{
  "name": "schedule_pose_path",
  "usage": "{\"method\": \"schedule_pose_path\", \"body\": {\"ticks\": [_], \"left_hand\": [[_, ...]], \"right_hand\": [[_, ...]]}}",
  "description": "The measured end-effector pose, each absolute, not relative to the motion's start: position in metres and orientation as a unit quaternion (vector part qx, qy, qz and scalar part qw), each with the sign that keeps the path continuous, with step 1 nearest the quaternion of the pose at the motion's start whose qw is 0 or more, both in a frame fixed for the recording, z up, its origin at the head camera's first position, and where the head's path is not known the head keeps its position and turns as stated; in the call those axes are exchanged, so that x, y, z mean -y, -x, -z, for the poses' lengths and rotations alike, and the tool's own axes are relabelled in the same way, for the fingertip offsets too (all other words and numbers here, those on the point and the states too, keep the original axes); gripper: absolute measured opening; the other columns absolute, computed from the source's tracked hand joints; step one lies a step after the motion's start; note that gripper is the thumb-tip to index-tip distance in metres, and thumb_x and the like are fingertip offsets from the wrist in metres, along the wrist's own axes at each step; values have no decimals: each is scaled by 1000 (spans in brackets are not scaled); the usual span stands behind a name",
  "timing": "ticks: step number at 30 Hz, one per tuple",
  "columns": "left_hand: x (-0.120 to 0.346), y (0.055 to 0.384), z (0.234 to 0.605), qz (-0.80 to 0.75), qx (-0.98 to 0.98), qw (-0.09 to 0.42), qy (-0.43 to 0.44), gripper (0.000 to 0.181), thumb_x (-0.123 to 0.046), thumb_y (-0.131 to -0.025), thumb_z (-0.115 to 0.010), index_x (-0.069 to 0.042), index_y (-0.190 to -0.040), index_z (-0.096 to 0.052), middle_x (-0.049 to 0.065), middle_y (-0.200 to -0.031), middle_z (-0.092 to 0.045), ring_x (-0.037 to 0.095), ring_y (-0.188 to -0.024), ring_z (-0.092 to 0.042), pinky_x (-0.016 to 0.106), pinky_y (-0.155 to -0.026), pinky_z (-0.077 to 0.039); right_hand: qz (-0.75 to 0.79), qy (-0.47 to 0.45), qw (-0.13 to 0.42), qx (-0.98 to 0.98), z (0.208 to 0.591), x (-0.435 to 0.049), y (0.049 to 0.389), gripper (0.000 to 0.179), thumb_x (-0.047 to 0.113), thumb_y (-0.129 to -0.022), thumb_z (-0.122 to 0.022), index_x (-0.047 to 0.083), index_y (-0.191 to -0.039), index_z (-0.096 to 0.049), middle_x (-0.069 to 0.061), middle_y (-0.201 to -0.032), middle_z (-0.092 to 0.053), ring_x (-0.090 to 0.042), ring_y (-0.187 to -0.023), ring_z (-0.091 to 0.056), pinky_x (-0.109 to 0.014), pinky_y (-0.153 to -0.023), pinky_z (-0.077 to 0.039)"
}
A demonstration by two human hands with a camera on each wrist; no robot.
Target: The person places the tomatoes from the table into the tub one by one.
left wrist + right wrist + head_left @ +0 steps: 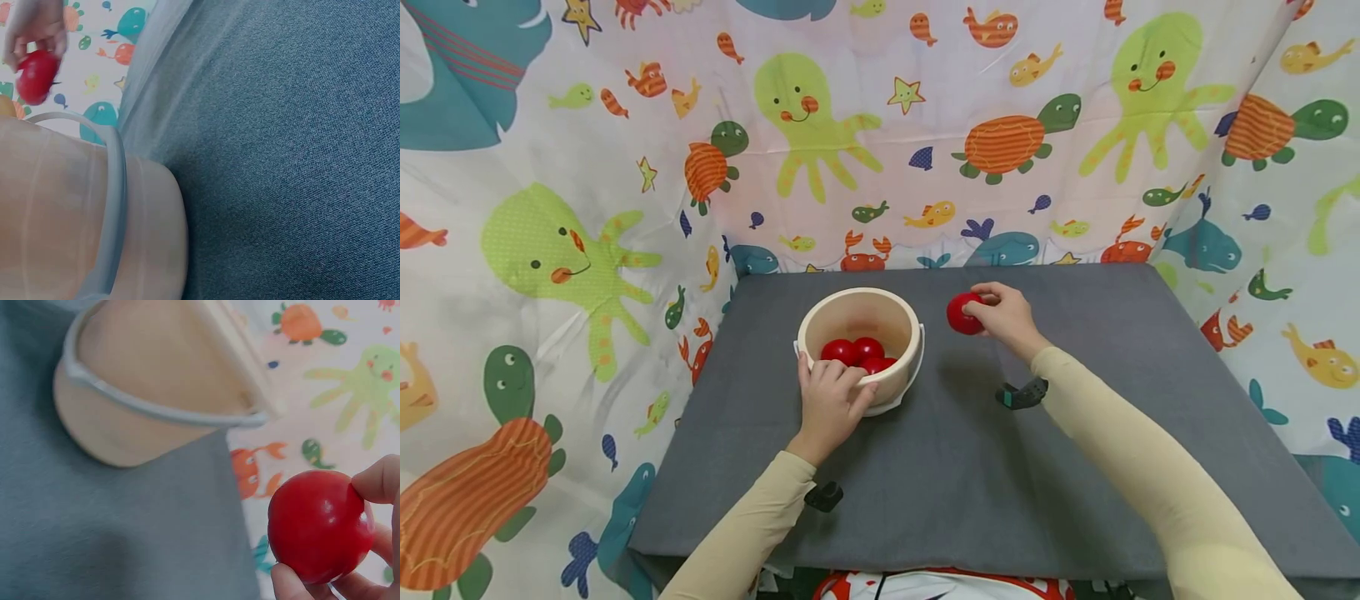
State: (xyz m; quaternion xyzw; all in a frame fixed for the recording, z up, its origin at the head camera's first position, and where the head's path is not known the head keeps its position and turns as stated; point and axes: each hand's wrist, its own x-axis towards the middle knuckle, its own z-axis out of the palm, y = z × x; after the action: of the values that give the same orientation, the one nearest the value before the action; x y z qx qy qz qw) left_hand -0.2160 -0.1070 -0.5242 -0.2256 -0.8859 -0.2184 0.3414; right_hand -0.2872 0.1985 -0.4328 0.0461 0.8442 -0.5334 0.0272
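A cream bucket (895,385) with a white handle stands on the table, left of centre. Several glossy red round fruits (838,351) lie inside it; their exact kind is unclear. At the bucket's near rim, my left hand (829,408) grips the edge, its fingertips over the rim. To the right of the bucket, above the table, my right hand (1009,318) pinches another red round fruit (320,526) between thumb and fingers. The left wrist view shows the bucket's side (150,219) and handle, with the held fruit (37,77) beyond.
A dark grey cloth (940,500) covers the table. Behind it and along both sides hangs a white curtain (850,225) printed with sea animals. The bucket's handle (169,411) hangs down along its outer side.
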Motion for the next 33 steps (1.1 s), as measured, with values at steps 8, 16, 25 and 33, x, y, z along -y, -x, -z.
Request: {"method": "schedule_pose_path", "body": {"ticks": [8, 16, 25, 33], "left_hand": [[109, 217, 524, 215, 886, 343, 225, 21, -37, -93, -67, -18, -94, -74, 8, -88, -67, 30, -94, -58, 78, -116, -19], [108, 215, 521, 218, 883, 349, 227, 21, -37, -92, -67, -17, -92, -73, 8, -86, -66, 30, -93, -59, 79, -114, -21], [108, 217, 524, 217, 885, 343, 228, 21, -38, -92, -68, -17, -95, -74, 8, -89, -67, 29, -96, -60, 79, -114, -21], [108, 217, 525, 216, 883, 348, 229, 22, -38, -92, -68, -17, -96, -75, 7, -89, -67, 29, -95, -59, 79, -115, -20]], "right_hand": [[540, -19, 17, -842, 388, -171, 298, 54, 25, -94, -70, 12, -143, -54, -17, -141, -58, -37, -129, -55, -50, -94, -59], [528, 21, 29, -849, 379, -124, 295, 53, 23, -92, -72, 13, -141, -56, -17, -138, -60, -36, -125, -59, -47, -89, -61], [527, 66, 54, -846, 396, -72, 275, 47, 23, -90, -73, 14, -134, -61, -14, -133, -64, -33, -118, -64, -44, -85, -63], [542, 66, 74, -835, 411, -46, 268, 44, 22, -89, -72, 14, -132, -64, -14, -130, -65, -32, -112, -64, -43, -79, -64]]}}
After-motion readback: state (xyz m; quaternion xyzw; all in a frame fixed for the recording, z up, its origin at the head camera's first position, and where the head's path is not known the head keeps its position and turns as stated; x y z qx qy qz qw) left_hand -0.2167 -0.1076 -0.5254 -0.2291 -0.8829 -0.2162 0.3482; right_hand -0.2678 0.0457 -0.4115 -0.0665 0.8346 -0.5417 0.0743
